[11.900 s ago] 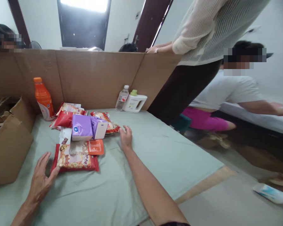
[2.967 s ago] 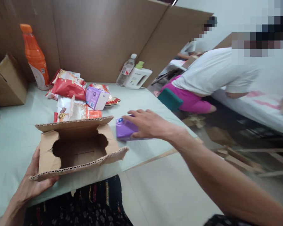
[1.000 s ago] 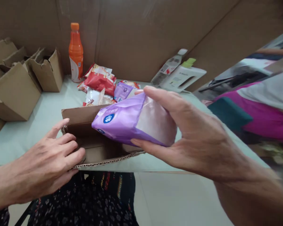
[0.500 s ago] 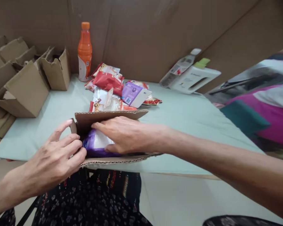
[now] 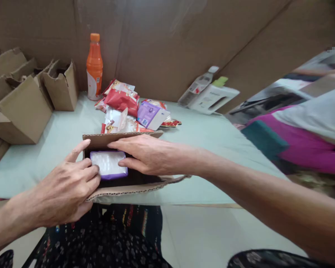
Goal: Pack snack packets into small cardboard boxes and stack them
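An open cardboard box (image 5: 123,191) stands at the near edge of the table, its flaps up. Inside it at the left end lies a purple-and-white tissue pack (image 5: 108,163), white face up. My left hand (image 5: 75,182) grips the box's left end, fingertips bent over the rim against the pack and index finger raised. My right hand (image 5: 145,154) reaches into the box from the right. Its fingers stretch flat along the far wall, and the thumb tip touches the pack's right edge. The lower part of the box's inside is dark.
Red and white snack packets (image 5: 121,102) and another purple pack (image 5: 150,114) are heaped behind the box. An orange drink bottle (image 5: 94,69) stands farther back. Several cardboard boxes (image 5: 25,108) crowd the left. A clear bottle (image 5: 197,87) and white jug (image 5: 212,98) lean at right, near another person (image 5: 309,126).
The tissue pack now sits flatter inside the box, with its white face showing. My right hand has loosened from over it, fingers straighter. The view has shifted slightly.
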Available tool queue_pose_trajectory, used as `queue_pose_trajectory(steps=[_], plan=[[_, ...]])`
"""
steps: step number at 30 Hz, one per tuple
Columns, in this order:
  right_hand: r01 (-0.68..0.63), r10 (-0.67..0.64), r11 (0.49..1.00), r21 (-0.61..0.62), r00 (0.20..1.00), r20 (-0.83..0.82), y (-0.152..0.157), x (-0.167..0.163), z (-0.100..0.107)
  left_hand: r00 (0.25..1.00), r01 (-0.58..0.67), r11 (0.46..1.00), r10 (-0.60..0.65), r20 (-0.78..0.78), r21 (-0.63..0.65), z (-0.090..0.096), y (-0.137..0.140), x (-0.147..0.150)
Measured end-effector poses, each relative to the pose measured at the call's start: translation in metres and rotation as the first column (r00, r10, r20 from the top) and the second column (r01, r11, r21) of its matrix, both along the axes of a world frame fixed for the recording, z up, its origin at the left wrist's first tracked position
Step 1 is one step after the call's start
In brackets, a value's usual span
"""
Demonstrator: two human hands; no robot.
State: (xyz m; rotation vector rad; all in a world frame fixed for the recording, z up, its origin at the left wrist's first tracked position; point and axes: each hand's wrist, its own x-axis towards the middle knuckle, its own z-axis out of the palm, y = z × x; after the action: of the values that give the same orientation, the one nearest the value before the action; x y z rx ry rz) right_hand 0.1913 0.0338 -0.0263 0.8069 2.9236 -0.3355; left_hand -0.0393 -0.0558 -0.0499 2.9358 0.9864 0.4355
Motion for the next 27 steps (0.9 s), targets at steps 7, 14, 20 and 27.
queue_pose_trajectory(steps=[7, 14, 20, 27], plan=[[0.137, -0.152, 0.973, 0.187, 0.986, 0.073, -0.025, 0.062, 0.006, 0.999, 0.033, 0.999, -0.032, -0.027, 0.035, -0.002, 0.005, 0.008], [0.536, -0.470, 0.844, -0.014, 0.728, -0.500, 0.023, 0.128, 0.007, 0.996, -0.011, 1.000, 0.009, 0.092, 0.024, -0.010, -0.001, 0.008], [0.886, -0.815, 0.441, -0.143, 0.328, -0.478, 0.139, 0.125, -0.067, 0.994, -0.042, 0.998, 0.037, 0.103, 0.043, -0.013, -0.005, 0.008], [0.864, -0.827, 0.302, -0.402, 0.028, -0.562, 0.148, 0.121, -0.092, 1.000, -0.023, 1.000, 0.023, 0.018, 0.014, -0.002, -0.002, 0.011]])
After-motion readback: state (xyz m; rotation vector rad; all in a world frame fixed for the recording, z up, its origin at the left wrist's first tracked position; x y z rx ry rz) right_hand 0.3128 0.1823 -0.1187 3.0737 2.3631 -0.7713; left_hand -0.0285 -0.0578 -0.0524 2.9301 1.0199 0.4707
